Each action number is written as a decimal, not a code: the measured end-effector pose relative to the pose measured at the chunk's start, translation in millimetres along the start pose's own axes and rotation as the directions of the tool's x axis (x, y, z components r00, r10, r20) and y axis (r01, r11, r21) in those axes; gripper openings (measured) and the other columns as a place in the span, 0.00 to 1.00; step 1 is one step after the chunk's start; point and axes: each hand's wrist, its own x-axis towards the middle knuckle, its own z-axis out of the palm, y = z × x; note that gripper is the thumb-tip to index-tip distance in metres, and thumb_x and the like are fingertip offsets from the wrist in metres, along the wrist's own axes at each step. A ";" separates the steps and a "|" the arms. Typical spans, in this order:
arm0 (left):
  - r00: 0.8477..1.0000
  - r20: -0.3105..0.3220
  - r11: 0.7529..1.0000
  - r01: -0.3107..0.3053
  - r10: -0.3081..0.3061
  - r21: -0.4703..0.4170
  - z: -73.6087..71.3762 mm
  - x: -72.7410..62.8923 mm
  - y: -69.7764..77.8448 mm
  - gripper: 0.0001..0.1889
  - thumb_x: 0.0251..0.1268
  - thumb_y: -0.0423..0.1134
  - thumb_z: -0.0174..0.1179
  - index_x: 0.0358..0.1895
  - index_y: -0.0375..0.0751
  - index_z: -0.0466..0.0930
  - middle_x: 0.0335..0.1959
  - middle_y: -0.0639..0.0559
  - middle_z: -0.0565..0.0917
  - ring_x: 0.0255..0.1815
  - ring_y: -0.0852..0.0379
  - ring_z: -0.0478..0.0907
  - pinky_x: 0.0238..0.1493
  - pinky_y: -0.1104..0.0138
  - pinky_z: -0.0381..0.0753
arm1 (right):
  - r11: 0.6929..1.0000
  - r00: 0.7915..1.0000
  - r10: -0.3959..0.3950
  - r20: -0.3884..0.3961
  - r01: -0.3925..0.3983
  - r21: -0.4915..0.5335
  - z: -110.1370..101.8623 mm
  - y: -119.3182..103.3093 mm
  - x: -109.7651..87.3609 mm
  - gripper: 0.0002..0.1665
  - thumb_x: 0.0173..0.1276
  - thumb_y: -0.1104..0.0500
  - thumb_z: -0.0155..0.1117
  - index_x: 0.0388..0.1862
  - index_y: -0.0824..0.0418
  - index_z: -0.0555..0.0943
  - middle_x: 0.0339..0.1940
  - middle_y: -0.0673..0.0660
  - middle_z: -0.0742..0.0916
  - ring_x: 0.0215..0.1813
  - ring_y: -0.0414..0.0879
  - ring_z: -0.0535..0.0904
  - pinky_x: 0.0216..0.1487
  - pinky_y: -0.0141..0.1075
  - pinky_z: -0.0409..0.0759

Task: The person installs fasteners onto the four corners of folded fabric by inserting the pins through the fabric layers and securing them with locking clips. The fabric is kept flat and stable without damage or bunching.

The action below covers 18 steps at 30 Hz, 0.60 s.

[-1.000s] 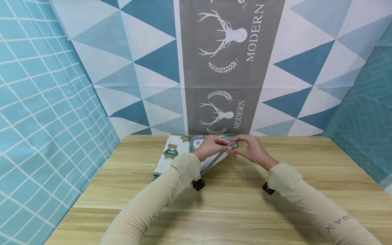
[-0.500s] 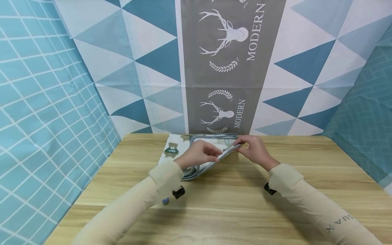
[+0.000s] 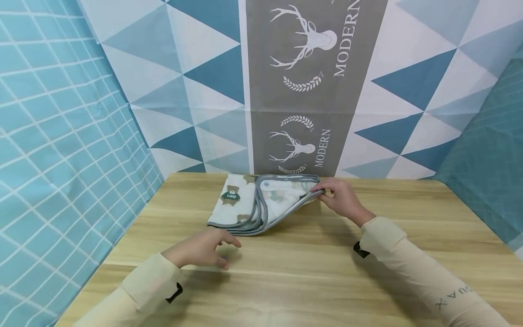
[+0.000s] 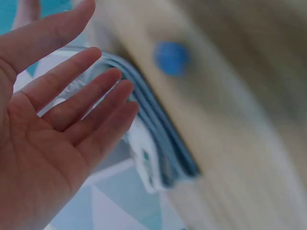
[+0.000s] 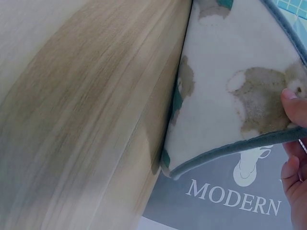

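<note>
A folded white towel (image 3: pixel 235 200) with brown bear prints and grey-blue edging lies at the back of the table, several layers thick at its front edge. My right hand (image 3: pixel 341 197) pinches its right corner between thumb and fingers. That corner is lifted off the table; the right wrist view shows the bear-printed face of the raised flap (image 5: pixel 216 86). My left hand (image 3: pixel 204 249) hovers over the table in front of the towel, apart from it, holding nothing. In the left wrist view its palm and spread fingers (image 4: pixel 91 103) show beside the towel's layered edge.
A small blue round thing (image 4: pixel 171 58) lies on the wooden table (image 3: pixel 310 272) near my left hand, its kind unclear. Behind the table hangs a patterned backdrop (image 3: pixel 294 100); a blue checked sheet (image 3: pixel 61 150) closes off the left side.
My left hand has let go of the towel's edge and moved left and toward me. The right hand keeps its pinch on the corner, and the flap now spreads flatter.
</note>
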 end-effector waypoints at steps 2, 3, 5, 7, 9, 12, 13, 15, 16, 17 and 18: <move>1.000 -0.003 0.999 0.026 -0.026 0.032 5.3 -6.6 -5.0 0.26 0.45 0.39 0.75 0.52 0.40 0.82 0.53 0.48 0.84 0.56 0.46 0.80 0.54 0.55 0.81 | 1.000 1.000 0.000 -0.001 0.000 -0.016 -0.9 0.0 1.2 0.13 0.51 0.68 0.75 0.35 0.55 0.89 0.32 0.52 0.90 0.28 0.40 0.74 0.28 0.29 0.68; 1.000 -0.016 0.998 0.023 -0.022 0.053 9.0 -9.1 -7.2 0.26 0.44 0.39 0.75 0.52 0.39 0.82 0.52 0.47 0.85 0.55 0.47 0.80 0.54 0.56 0.80 | 1.000 1.000 -0.002 -0.003 0.002 -0.018 -1.0 -0.1 1.4 0.13 0.51 0.68 0.75 0.35 0.55 0.89 0.32 0.52 0.90 0.28 0.39 0.74 0.28 0.29 0.68; 0.999 -0.047 0.996 0.001 0.003 0.087 16.7 -12.4 -10.5 0.25 0.42 0.37 0.76 0.49 0.39 0.83 0.49 0.48 0.85 0.52 0.48 0.81 0.54 0.57 0.80 | 1.000 1.000 -0.002 -0.003 0.002 -0.012 -1.0 -0.8 1.4 0.13 0.51 0.69 0.75 0.35 0.55 0.89 0.32 0.53 0.90 0.27 0.39 0.74 0.27 0.29 0.70; 0.996 -0.078 0.993 -0.030 0.040 0.118 23.8 -14.5 -12.9 0.23 0.41 0.35 0.75 0.46 0.39 0.84 0.46 0.48 0.85 0.49 0.50 0.81 0.52 0.60 0.81 | 1.000 1.000 -0.008 -0.003 0.008 0.002 -0.7 -0.9 1.1 0.13 0.51 0.69 0.75 0.35 0.55 0.89 0.32 0.53 0.90 0.27 0.38 0.74 0.27 0.30 0.72; 0.992 -0.103 0.988 -0.058 0.073 0.144 29.2 -15.3 -14.2 0.20 0.41 0.33 0.74 0.44 0.39 0.85 0.43 0.49 0.85 0.46 0.52 0.81 0.50 0.63 0.82 | 1.000 1.000 -0.013 -0.002 0.013 0.016 -0.8 -0.8 0.5 0.14 0.51 0.70 0.74 0.34 0.55 0.89 0.32 0.53 0.90 0.27 0.38 0.75 0.26 0.30 0.73; 0.986 -0.140 0.985 -0.065 0.088 0.161 34.7 -16.5 -15.5 0.17 0.42 0.30 0.73 0.41 0.40 0.86 0.39 0.51 0.85 0.42 0.56 0.81 0.46 0.66 0.82 | 1.000 1.000 -0.017 -0.007 0.017 0.023 -1.0 -1.2 -0.7 0.14 0.50 0.71 0.74 0.34 0.55 0.89 0.32 0.53 0.90 0.27 0.38 0.74 0.26 0.29 0.73; 0.984 -0.153 0.984 -0.064 0.090 0.168 36.1 -16.8 -15.9 0.16 0.42 0.30 0.73 0.40 0.40 0.86 0.38 0.52 0.85 0.41 0.58 0.81 0.44 0.67 0.82 | 1.000 1.000 -0.017 -0.010 0.017 0.023 -1.1 -1.4 -1.0 0.14 0.50 0.71 0.74 0.34 0.55 0.89 0.32 0.53 0.90 0.26 0.38 0.74 0.26 0.29 0.72; 0.979 -0.182 0.981 -0.060 0.094 0.183 38.0 -17.0 -16.9 0.14 0.42 0.29 0.73 0.37 0.41 0.86 0.35 0.53 0.86 0.38 0.60 0.81 0.41 0.69 0.82 | 1.000 1.000 -0.019 -0.018 0.019 0.014 -1.3 -2.1 -1.2 0.14 0.50 0.72 0.74 0.34 0.56 0.89 0.30 0.52 0.89 0.26 0.38 0.73 0.26 0.30 0.73; 0.976 -0.197 0.980 -0.061 0.098 0.188 38.6 -16.8 -17.3 0.13 0.42 0.28 0.73 0.35 0.41 0.86 0.34 0.54 0.86 0.37 0.61 0.82 0.40 0.69 0.82 | 1.000 1.000 -0.018 -0.021 0.018 0.012 -1.5 -2.6 -1.1 0.14 0.50 0.72 0.74 0.34 0.56 0.89 0.30 0.52 0.89 0.26 0.38 0.73 0.27 0.31 0.73; 0.973 -0.207 0.980 -0.060 0.099 0.188 38.9 -16.5 -17.8 0.12 0.43 0.28 0.72 0.34 0.41 0.87 0.33 0.54 0.86 0.37 0.62 0.82 0.39 0.70 0.82 | 1.000 1.000 -0.019 -0.023 0.019 0.009 -1.8 -3.1 -0.8 0.14 0.50 0.72 0.73 0.34 0.56 0.89 0.29 0.52 0.89 0.26 0.39 0.73 0.27 0.32 0.74; 0.972 -0.213 0.981 -0.061 0.101 0.186 38.9 -15.9 -18.1 0.11 0.44 0.27 0.72 0.33 0.41 0.87 0.33 0.55 0.86 0.36 0.62 0.82 0.38 0.70 0.82 | 1.000 1.000 -0.019 -0.022 0.019 0.006 -2.1 -3.8 -0.5 0.14 0.51 0.72 0.73 0.34 0.56 0.89 0.29 0.51 0.89 0.27 0.39 0.74 0.28 0.33 0.75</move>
